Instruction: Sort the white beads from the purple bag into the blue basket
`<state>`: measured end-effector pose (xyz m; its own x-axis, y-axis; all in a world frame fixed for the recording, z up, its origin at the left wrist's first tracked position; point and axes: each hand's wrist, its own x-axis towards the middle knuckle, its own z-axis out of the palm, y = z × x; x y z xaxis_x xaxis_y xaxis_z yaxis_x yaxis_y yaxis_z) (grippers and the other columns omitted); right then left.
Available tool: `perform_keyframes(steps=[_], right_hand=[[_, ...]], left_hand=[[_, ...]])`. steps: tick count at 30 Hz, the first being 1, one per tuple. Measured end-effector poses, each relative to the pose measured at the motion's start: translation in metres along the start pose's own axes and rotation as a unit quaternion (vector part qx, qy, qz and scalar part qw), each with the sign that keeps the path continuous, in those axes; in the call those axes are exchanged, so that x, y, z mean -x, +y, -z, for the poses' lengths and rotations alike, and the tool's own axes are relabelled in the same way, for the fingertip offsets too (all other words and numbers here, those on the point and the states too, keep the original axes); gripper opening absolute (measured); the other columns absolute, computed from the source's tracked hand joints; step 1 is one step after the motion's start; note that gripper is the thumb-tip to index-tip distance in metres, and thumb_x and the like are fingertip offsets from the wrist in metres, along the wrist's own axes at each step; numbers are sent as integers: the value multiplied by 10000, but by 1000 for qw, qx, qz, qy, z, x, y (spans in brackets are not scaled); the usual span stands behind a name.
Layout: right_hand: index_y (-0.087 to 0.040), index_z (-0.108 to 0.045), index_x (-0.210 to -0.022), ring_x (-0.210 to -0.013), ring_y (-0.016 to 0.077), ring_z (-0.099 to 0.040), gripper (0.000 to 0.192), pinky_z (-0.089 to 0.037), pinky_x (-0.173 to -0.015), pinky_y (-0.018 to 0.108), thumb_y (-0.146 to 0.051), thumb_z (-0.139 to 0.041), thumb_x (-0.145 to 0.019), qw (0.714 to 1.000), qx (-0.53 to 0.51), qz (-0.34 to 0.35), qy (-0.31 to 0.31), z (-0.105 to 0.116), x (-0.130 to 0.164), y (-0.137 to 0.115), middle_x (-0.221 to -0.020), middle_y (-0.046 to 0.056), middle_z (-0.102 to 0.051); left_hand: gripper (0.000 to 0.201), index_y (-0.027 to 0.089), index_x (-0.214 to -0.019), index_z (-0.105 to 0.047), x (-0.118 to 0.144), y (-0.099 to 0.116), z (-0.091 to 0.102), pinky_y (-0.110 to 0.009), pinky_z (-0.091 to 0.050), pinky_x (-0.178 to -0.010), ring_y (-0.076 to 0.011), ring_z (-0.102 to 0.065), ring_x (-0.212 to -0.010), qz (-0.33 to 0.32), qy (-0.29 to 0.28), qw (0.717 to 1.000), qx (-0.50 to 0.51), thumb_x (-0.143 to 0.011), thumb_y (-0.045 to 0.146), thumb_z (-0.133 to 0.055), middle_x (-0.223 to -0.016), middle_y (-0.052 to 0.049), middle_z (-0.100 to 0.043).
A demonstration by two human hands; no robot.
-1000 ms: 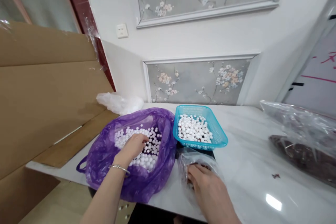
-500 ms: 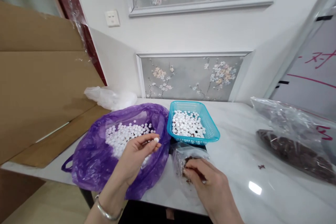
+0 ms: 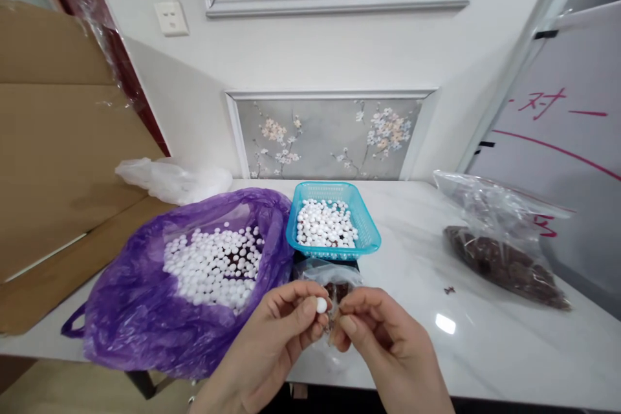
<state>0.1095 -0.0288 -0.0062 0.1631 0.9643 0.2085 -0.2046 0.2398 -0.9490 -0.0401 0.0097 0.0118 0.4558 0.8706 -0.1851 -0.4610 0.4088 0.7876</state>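
Observation:
A small white ball point(image 3: 321, 305) is pinched between the thumb and fingers of my left hand point(image 3: 272, 339). Close to it on the right, my right hand point(image 3: 392, 336) has its thumb and fingertips pressed together; whatever they hold is too small to make out. Beneath both hands lies a small clear plastic bag point(image 3: 311, 269) with dark brown bits in it, partly hidden by my fingers. On the left, a purple plastic bag point(image 3: 129, 317) spreads open around many white balls point(image 3: 208, 272). Behind the clear bag, a blue basket point(image 3: 372, 240) contains more white balls with some brown bits.
A larger clear bag of dark brown pieces point(image 3: 504, 265) lies on the white table point(image 3: 402, 272) at right. A loose brown piece point(image 3: 449, 290) is nearer. Cardboard point(image 3: 58, 155) stands at left, beside crumpled white plastic point(image 3: 179, 182). The wall closes off the back.
My left hand has moved right, away from over the purple bag, with the white ball. My right hand has come up out of the clear bag to meet it. The view has shifted right.

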Motion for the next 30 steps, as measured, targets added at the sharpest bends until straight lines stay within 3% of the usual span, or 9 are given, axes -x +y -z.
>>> perform_keyframes(steps=[3,8,19,30], right_hand=[[-203,-699,-775,-563,135,-637,135,-541,-573,216,-333,-725,-801,1000,-15,-8,20,-5,3,1,-596,-11,-680],[-210,-712,-776,-588,134,-634,89,-539,-582,218,-289,-703,-815,999,5,38,11,-7,2,4,-643,-14,-661],[-218,-697,-777,-582,129,-612,94,-520,-560,206,-244,-645,-850,991,71,111,10,-8,5,6,-676,0,-631],[-219,-677,-772,-576,127,-604,123,-498,-544,195,-244,-612,-873,986,107,129,7,-9,6,6,-658,-4,-625]], left_hand=[[113,149,-832,-744,0,-2,-3,-201,-500,-652,-92,-613,-616,-16,-9,1000,-14,-755,222,-784,-701,-15,-671],[131,151,-808,-739,0,-4,-5,-229,-482,-647,-107,-596,-600,-28,-4,999,-35,-746,255,-790,-651,-13,-657],[208,177,-776,-765,3,-6,0,-251,-465,-670,-126,-576,-652,-63,67,992,-89,-652,321,-850,-701,-18,-677],[228,186,-780,-780,4,-8,-1,-254,-496,-706,-140,-602,-694,-62,81,991,-85,-626,332,-863,-741,-28,-714]])
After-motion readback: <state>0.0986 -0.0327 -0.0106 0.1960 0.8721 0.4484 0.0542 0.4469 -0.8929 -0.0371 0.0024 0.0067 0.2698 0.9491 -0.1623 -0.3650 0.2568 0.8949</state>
